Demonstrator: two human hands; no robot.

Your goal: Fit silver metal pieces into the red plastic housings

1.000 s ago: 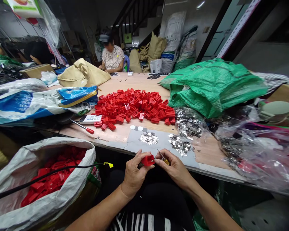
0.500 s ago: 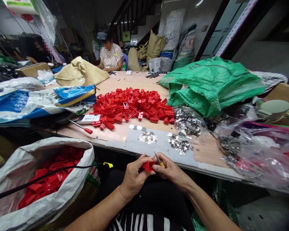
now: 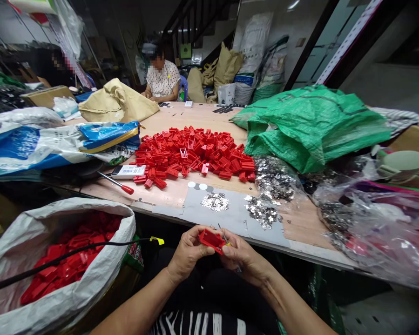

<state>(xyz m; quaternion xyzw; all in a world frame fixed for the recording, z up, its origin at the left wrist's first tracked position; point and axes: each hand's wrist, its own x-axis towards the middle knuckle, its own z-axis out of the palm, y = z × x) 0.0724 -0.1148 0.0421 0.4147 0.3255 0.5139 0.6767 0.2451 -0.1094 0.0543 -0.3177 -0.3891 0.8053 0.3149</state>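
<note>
My left hand (image 3: 188, 253) is closed on one end of a small red plastic box (image 3: 211, 240), held above my lap with its hollow side turned up. My right hand (image 3: 246, 258) pinches the other end with thumb and fingers. Also in my right hand is a thin pointed tool (image 3: 226, 239) with a yellow grip, mostly covered by the fingers. Just past my hands, a grey sheet (image 3: 195, 209) on the table bears two piles of small metal pieces, one of flat bits (image 3: 215, 201) and one of larger plates (image 3: 261, 211).
A heap of red boxes (image 3: 195, 151) lies mid-table. An open white sack (image 3: 117, 274) of red parts stands at my left, a black cable (image 3: 73, 251) crossing it. Right are a green sack (image 3: 300, 121) and plastic bags (image 3: 380, 223). A red-handled tool (image 3: 125, 189) lies left; a person (image 3: 162, 79) sits opposite.
The red box has turned in my hands, so its hollow inside now faces up. The pointed tool has tucked down among my right fingers, and my right thumb presses the box's end.
</note>
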